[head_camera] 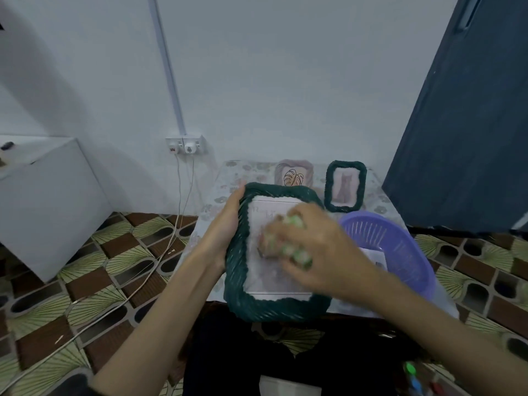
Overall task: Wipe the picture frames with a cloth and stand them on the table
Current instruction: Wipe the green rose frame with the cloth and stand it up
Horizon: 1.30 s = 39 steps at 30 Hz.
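A large picture frame with a dark green woven border is held tilted above the near edge of the small table. My left hand grips its left edge. My right hand holds a bunched green-and-white cloth against the pale picture inside the frame; the hand and cloth are blurred. Two smaller frames stand upright at the back of the table: a pink one with a leaf drawing and a dark green one with a cat picture.
A purple plastic colander basket sits on the table's right side with a paper in it. A dark blue panel rises at the right. A white box stands left, and cables run from a wall socket across the tiled floor.
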Tool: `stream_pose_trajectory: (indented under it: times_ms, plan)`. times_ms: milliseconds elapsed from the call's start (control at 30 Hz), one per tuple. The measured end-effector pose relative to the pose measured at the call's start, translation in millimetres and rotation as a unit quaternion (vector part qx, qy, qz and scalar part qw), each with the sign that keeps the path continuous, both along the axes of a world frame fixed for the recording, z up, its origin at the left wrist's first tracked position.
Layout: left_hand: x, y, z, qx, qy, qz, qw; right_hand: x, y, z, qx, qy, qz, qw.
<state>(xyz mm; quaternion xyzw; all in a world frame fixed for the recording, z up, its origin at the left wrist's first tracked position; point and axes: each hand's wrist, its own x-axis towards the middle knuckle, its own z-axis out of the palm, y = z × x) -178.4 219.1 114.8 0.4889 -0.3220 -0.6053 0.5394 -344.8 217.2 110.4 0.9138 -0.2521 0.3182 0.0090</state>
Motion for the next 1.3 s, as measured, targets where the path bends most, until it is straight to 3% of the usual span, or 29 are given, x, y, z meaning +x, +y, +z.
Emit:
stream_pose_trajectory:
  times_ms: [100,233,367,433,467,533,633,700,767,800,900,967,1100,1233,1300]
  plan:
    - [-0.1,-0.2,0.5,0.003,0.002,0.002,1.0,-6.6,8.7,0.0,0.007,0.064,0.054,0.996]
    - [-11.6,1.5,5.3,0.002,0.015,-0.022,1.0,-2.6,-34.1,21.7,0.012,-0.037,-0.043,0.998]
    - [-7.6,3.4,2.3,0.0,0.009,-0.01,1.0,-1.9,10.8,-5.3,-0.018,0.098,0.123,0.987]
    - [-5.0,5.4,7.0,0.002,-0.001,-0.018,1.0,-8.1,23.5,-9.9,0.015,0.124,0.157,0.98]
    - [-3.9,5.0,8.6,0.0,-0.007,-0.02,1.0,-10.9,19.6,-2.0,0.065,0.076,0.146,0.984]
    - [-2.6,4.9,12.3,-0.013,-0.009,-0.017,1.0,-17.6,5.7,23.9,0.185,-0.118,0.094,0.971]
    - [-2.9,5.0,17.2,-0.02,0.006,-0.011,1.0,-30.0,-12.5,64.0,0.38,-0.387,0.08,0.837]
    - [-4.5,5.7,19.0,-0.021,0.007,-0.016,1.0,-33.6,-20.4,74.8,0.412,-0.458,0.073,0.784]
    - [-5.9,6.3,19.4,-0.022,0.006,-0.017,1.0,-31.6,-21.0,74.3,0.393,-0.454,0.04,0.799]
    - [-6.1,5.8,19.4,-0.021,0.004,-0.011,1.0,-29.2,-20.4,69.7,0.361,-0.43,0.007,0.827]
    - [-10.1,5.1,20.6,-0.014,0.007,0.008,1.0,-15.0,-15.3,50.1,0.159,-0.269,-0.087,0.946]
    - [-17.3,5.7,22.7,-0.029,0.017,0.027,0.999,0.4,-10.3,30.5,0.037,-0.154,-0.099,0.982]
    - [-26.4,8.5,20.1,-0.061,0.022,0.085,0.994,17.0,6.3,-9.6,-0.096,-0.05,-0.114,0.988]
    - [-40.9,11.5,13.0,-0.071,-0.014,0.11,0.991,5.9,-35.5,2.9,-0.08,-0.124,-0.213,0.966]
    - [-45.5,10.6,9.0,-0.057,-0.027,0.143,0.988,6.8,-35.6,-1.9,-0.078,-0.129,-0.207,0.967]
